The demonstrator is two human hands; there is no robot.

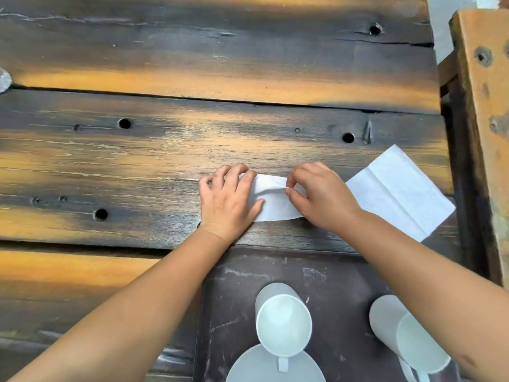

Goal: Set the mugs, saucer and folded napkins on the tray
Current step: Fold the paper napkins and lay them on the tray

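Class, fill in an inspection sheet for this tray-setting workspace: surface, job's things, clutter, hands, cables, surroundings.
Surface: dark weathered plank table with bolt holes and gaps.
Job's things: dark tray at the near edge; left mug standing on a saucer; right mug on the tray, partly behind the forearm; napkin being folded on the table; second napkin unfolded flat to the right.
Clutter: nothing seen.
Hands: left hand pressing the napkin's left end; right hand pinching its top edge.
Cables: nothing seen.
Surroundings: wooden bench at right.
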